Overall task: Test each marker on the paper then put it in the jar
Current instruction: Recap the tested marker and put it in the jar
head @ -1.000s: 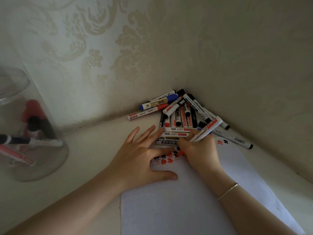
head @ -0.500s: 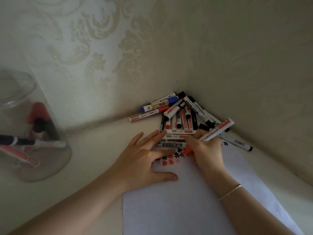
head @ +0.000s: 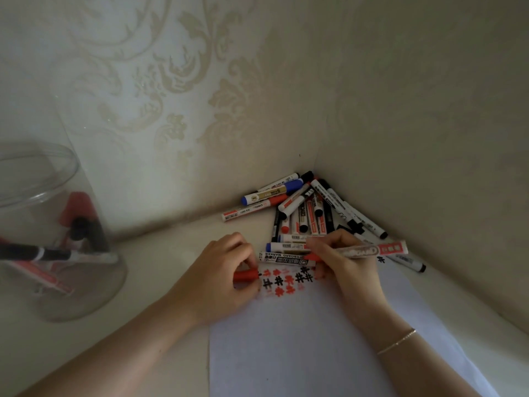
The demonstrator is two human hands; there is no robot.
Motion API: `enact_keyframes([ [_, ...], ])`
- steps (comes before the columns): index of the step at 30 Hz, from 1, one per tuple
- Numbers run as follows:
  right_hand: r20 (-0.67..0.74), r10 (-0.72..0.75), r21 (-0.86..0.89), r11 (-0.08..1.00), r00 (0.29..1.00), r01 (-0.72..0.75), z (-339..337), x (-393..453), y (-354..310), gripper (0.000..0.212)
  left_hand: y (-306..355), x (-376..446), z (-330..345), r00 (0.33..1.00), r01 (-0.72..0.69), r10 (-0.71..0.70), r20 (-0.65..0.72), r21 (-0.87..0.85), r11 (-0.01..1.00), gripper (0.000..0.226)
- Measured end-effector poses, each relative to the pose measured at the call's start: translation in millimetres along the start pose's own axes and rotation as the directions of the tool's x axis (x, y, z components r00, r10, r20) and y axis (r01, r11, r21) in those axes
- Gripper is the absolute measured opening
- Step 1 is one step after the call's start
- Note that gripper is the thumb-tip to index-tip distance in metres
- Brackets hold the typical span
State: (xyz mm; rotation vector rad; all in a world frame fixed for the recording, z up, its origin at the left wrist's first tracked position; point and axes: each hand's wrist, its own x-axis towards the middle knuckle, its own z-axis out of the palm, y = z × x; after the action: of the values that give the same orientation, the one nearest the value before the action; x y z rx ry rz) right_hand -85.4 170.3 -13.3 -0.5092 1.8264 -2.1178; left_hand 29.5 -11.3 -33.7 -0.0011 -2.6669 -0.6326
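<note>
Hands worked at the far end of the paper, red marker uncapped.

Left hand pinched the red cap; right hand gripped the red whiteboard marker, its tip above red and black test marks. Beyond lay the marker pile in the corner; the clear jar stood left, holding several markers.

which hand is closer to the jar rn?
Left. The left hand, holding a red cap, sits at the paper's left edge, on the side facing the jar. The right hand, gripping the marker, is farther right, beside the marker pile.
</note>
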Motion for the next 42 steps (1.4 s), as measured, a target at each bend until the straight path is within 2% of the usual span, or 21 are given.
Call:
enact_keyframes([
  [2, 0.072, 0.031, 0.159, 0.986, 0.997, -0.043, 1, 0, -1, 0.012, -2, 1, 1, 0.999, -0.011, 0.01, -0.04, -0.03, 0.999, 0.02],
  [4, 0.129, 0.08, 0.327, 0.938, 0.988, -0.119, 3, -1, -2, 0.014, -1, 2, 0, 0.997, -0.032, 0.026, -0.07, -0.079, 0.996, 0.024],
  [5, 0.143, 0.09, 0.348, 0.928, 0.986, -0.135, 4, -1, -2, 0.016, -1, 2, 0, 0.996, -0.042, 0.034, -0.084, -0.1, 0.994, 0.026],
  [7, 0.144, 0.088, 0.318, 0.939, 0.986, -0.131, 6, -1, -4, 0.015, 0, 1, -1, 0.993, -0.055, 0.041, -0.113, -0.122, 0.991, 0.028],
  [10, 0.126, 0.088, 0.236, 0.965, 0.988, -0.116, 8, -2, -4, 0.025, 3, 2, -1, 0.99, -0.059, 0.04, -0.136, -0.139, 0.989, 0.03],
  [14, 0.141, 0.057, 0.146, 0.986, 0.988, -0.078, 8, -4, -3, 0.021, 3, 3, 0, 0.988, -0.089, 0.07, -0.136, -0.135, 0.987, 0.027],
  [18, 0.19, 0.026, 0.073, 0.997, 0.981, -0.04, 9, -6, -3, 0.021, 3, 4, 1, 0.987, -0.105, 0.087, -0.135, -0.132, 0.986, 0.025],
  [21, 0.275, 0.032, 0.031, 0.999, 0.961, -0.043, 10, -7, -2, 0.02, 4, 4, 0, 0.983, -0.14, 0.123, -0.136, -0.121, 0.983, 0.024],
  [25, 0.4, 0.09, 0.153, 0.975, 0.912, -0.164, 8, -7, -3, 0.042, 6, 4, -1, 0.988, -0.126, 0.113, -0.102, -0.127, 0.984, 0.033],
  [27, 0.376, 0.111, 0.179, 0.965, 0.92, -0.19, 7, -4, -1, 0.042, 7, 3, -1, 0.991, -0.126, 0.119, -0.062, -0.113, 0.986, 0.026],
  [30, 0.157, 0.031, 0.102, 0.994, 0.987, -0.047, 9, -3, 0, 0.012, 10, 2, -2, 0.994, -0.111, 0.106, -0.04, -0.132, 0.985, 0.023],
  [32, -0.009, -0.045, 0.041, 0.998, 0.999, 0.045, 6, -3, 1, 0.03, 14, 2, 0, 0.996, -0.085, 0.075, -0.055, -0.196, 0.977, 0.025],
  [34, -0.077, -0.09, 0.025, 0.995, 0.993, 0.092, 6, -4, 0, 0.036, 20, 2, 2, 0.997, -0.054, 0.04, -0.06, -0.26, 0.964, 0.024],
  [38, -0.041, -0.223, -0.182, 0.96, 0.974, 0.212, 13, -6, 1, 0.03, 29, 2, 1, 0.997, -0.019, -0.011, -0.077, -0.368, 0.93, 0.02],
  [42, 0.012, -0.324, -0.287, 0.905, 0.946, 0.314, 18, -9, 1, 0.029, 39, 2, -3, 0.983, 0.075, -0.15, -0.103, -0.52, 0.851, 0.022],
])
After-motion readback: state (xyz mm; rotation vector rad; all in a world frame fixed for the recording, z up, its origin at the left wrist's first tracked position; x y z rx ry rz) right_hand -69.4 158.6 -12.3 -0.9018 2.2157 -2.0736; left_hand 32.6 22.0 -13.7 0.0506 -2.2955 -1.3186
